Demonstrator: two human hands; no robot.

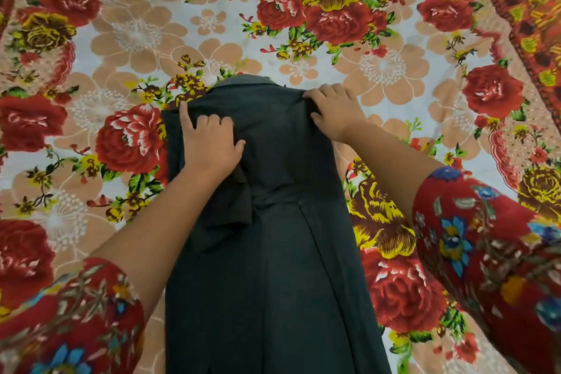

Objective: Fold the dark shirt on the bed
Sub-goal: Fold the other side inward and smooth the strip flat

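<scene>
The dark shirt (273, 252) lies lengthwise on the bed as a narrow strip, collar at the far end, both sides folded inward. A short sleeve lies folded over its left middle. My left hand (209, 140) rests flat on the upper left part of the shirt, fingers spread and pressing the cloth. At the shirt's upper right shoulder, my right hand (334, 112) pinches the fabric edge between fingertips and thumb. The shirt's hem runs out of view at the bottom.
A floral bedsheet (136, 33) with red roses and beige flowers covers the bed on all sides of the shirt. A second red and orange patterned cloth (528, 9) lies along the far right. My red floral sleeves fill the lower corners.
</scene>
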